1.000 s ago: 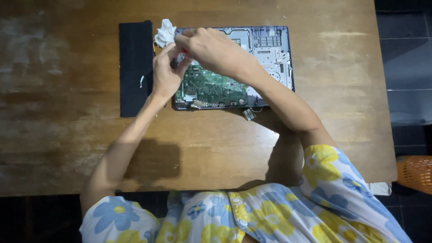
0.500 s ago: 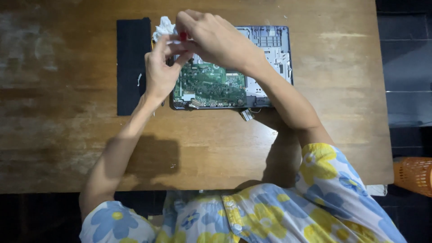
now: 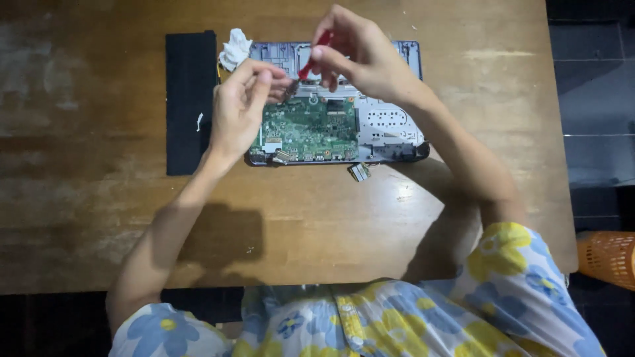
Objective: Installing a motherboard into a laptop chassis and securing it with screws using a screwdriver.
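An opened laptop base lies on the wooden table, its green circuit board exposed. My right hand hovers over the far part of the laptop, pinching a red-handled tool whose tip points down towards my other hand. My left hand is raised over the board's left edge, fingertips pinched together right by the tool's tip; what they pinch is too small to make out.
A black rectangular panel lies left of the laptop. A crumpled white tissue sits at the laptop's far left corner. A small metal part lies just in front of the laptop. An orange basket stands on the floor at right.
Both hands have lifted off the board and come together above it. The red tool has become visible in my right hand. The view has shifted slightly.
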